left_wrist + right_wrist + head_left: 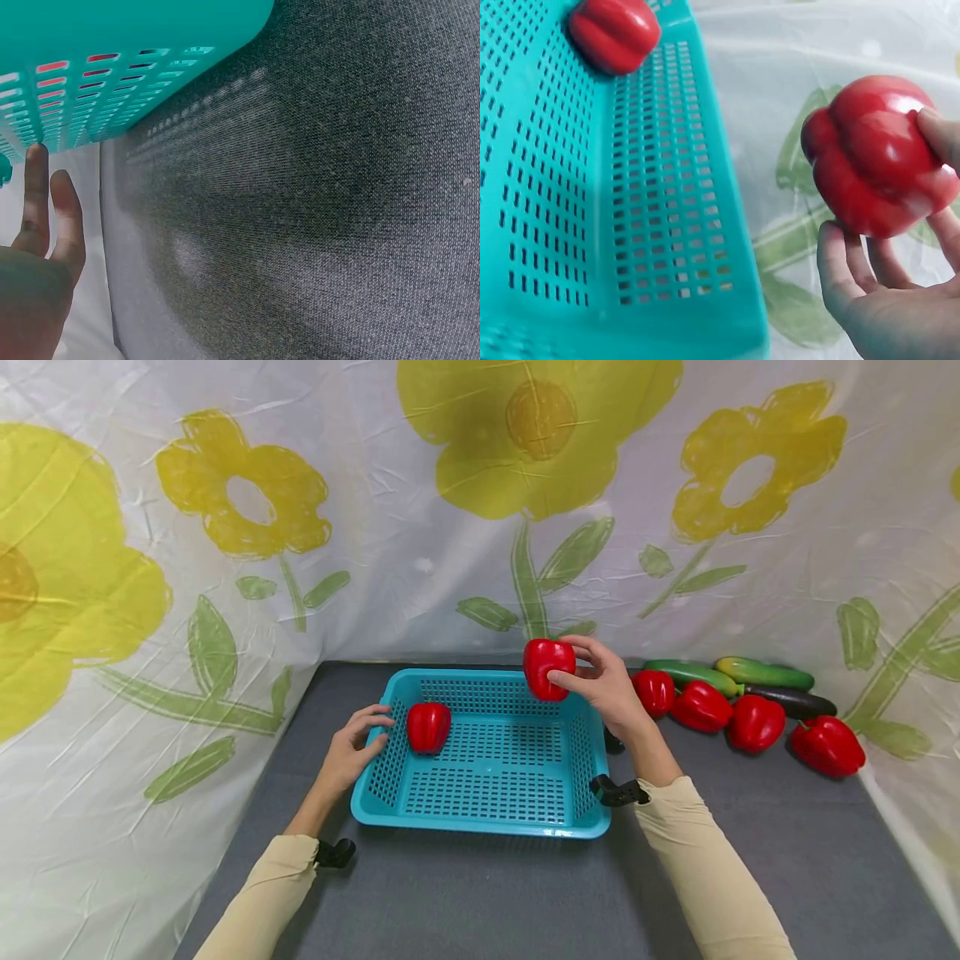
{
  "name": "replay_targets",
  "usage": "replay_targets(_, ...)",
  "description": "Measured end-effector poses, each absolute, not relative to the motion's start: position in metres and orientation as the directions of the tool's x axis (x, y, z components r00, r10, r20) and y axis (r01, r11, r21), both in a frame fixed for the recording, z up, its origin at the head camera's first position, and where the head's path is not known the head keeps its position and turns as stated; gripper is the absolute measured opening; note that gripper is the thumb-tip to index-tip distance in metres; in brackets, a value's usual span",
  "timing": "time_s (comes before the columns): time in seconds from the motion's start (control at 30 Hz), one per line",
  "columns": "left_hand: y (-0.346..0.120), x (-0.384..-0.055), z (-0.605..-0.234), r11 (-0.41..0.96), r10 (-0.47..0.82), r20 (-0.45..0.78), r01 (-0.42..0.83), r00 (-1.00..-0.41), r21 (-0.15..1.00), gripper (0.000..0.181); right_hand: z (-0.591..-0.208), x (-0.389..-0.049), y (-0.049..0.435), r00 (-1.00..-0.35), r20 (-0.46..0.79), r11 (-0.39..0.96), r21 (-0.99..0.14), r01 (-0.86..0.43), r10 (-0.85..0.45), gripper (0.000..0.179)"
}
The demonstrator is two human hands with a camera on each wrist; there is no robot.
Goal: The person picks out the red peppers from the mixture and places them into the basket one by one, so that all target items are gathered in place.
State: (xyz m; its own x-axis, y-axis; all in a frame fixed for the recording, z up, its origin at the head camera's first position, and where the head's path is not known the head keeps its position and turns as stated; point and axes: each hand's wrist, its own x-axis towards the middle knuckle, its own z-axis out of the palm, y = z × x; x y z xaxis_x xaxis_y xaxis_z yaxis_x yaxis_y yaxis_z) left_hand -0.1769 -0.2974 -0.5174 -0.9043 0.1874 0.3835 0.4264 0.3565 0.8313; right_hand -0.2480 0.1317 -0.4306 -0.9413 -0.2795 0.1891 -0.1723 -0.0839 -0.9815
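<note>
A glossy red bell pepper (548, 669) is gripped between the thumb and fingers of my right hand (606, 689), over the far right part of a blue-green plastic basket (480, 825). In the right wrist view, the held bell pepper (877, 161) appears beside the basket's rim, fingers beneath it and thumb on its side. Another red bell pepper (429, 727) lies inside the basket at its left end. My left hand (351, 750) is at the basket's left rim, fingers loosely extended. The left wrist view shows fingertips right by the perforated wall (97, 86).
Right of the basket lie several red bell peppers (756, 723), a dark eggplant (789, 701) and two green cucumber-like vegetables (763, 672). A dark object partly shows beside the basket's right wall. A flower-printed sheet (390, 585) hangs behind the dark grey table (480, 902).
</note>
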Motion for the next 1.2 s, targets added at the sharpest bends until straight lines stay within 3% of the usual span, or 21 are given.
replay_targets(0.83,-0.299,-0.176,-0.518,0.36,0.175,0.378,0.417,-0.909,0.835,0.024,-0.454,-0.256,0.07,-0.923,0.14,-0.036,-0.99,-0.137,-0.358,0.055)
replay_targets(1.2,-0.299,-0.178,-0.52,0.341,0.182,0.396,0.436,-0.9,0.833,0.025,-0.464,-0.258,0.054,-0.917,0.063,-0.014,-0.998,-0.063,-0.395,0.054)
